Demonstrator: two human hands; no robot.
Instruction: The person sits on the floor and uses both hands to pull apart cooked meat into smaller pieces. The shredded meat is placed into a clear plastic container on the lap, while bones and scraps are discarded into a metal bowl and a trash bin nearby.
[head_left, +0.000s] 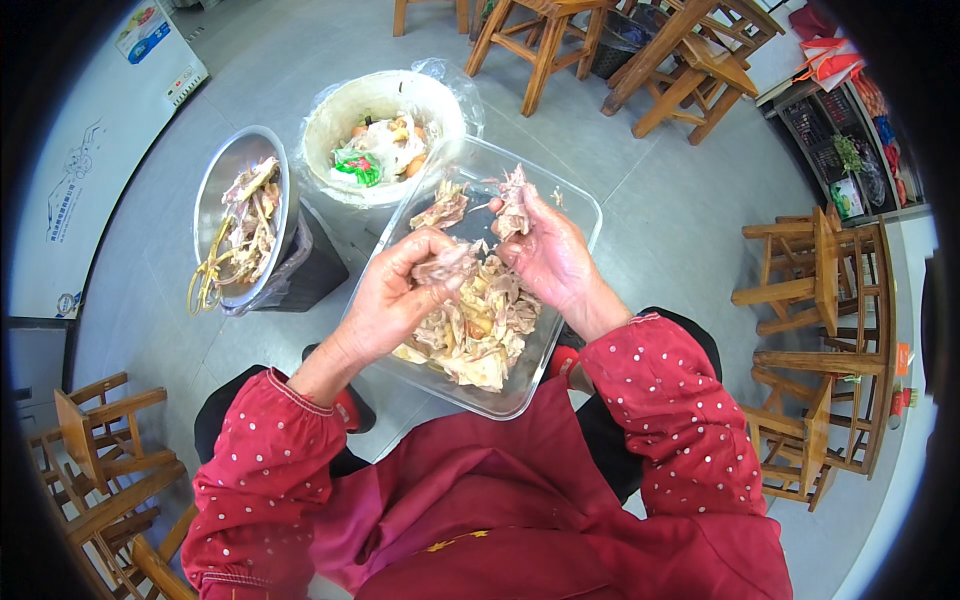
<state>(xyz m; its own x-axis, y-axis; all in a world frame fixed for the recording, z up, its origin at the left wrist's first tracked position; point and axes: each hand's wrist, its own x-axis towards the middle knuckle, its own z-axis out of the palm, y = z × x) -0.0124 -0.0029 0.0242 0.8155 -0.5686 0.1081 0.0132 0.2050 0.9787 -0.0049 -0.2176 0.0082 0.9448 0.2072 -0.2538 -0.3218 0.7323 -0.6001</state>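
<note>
My left hand (405, 292) is closed around a piece of cooked meat (444, 266), pinched between thumb and fingers. In my right hand (551, 259) is another ragged piece of meat (514, 202), held upright. Both hands are above a clear plastic tub (517, 401). A pile of shredded meat (480, 330) fills the tub's near part, and a separate bony piece (442, 206) lies at its far left. To the left, a tilted steel bowl (206, 187) holds bony scraps (251, 240) and a pair of gold-coloured scissors (206, 277), whose handles hang over the rim.
A whitish bucket (322, 124) lined with clear plastic holds food waste behind the tub. Beneath the steel bowl is a dark bin (311, 262). Wooden stools (544, 45) stand at the back, with more wooden furniture (817, 285) at right and left. A white appliance (97, 150) is at far left.
</note>
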